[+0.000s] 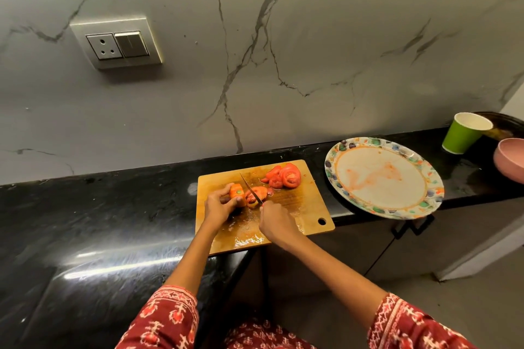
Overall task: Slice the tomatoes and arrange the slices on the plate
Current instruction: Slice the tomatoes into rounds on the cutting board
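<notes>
A wooden cutting board [306,207] lies on the black counter. My left hand [218,205] grips the stem end of a tomato [237,193] on the board. My right hand [273,221] holds a knife [251,188] whose blade is down in the tomato, with cut slices [256,195] just right of the blade. A pile of finished tomato slices [285,177] sits at the board's far right corner. The flowered plate [382,177] stands to the right of the board, smeared with juice and holding no slices.
A green paper cup [463,133] and a pink bowl [510,160] stand at the far right of the counter [99,207]. The plate overhangs the counter's front edge. A marble wall with a socket [117,42] rises behind. The board's near corner juts past the counter edge.
</notes>
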Demonstrator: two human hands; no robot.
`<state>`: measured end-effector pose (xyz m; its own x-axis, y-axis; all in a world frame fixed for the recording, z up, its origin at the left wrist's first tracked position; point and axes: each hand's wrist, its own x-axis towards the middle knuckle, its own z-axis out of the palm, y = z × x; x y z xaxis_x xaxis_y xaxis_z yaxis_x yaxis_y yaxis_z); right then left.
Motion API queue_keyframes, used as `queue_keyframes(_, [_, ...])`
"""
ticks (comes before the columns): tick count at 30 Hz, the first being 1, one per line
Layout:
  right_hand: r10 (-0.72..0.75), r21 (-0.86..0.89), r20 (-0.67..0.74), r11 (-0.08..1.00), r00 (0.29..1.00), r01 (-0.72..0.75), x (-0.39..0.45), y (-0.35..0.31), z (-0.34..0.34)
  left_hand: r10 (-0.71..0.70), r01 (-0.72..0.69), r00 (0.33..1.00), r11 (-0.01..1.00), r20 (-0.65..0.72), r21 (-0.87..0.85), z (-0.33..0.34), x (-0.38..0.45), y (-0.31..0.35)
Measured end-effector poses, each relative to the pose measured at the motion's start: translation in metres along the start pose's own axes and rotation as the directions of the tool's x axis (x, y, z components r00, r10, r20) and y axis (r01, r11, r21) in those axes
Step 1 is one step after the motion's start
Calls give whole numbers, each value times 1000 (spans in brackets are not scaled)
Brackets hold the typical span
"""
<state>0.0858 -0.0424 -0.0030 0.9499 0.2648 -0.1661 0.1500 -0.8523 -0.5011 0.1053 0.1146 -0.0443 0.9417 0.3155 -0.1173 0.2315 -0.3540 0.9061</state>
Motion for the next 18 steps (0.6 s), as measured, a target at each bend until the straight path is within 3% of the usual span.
queue_keyframes(18, [26,2,35,1000,999,-26,4,-11,8,9,-9,1000,999,-10,44,3,9,-1])
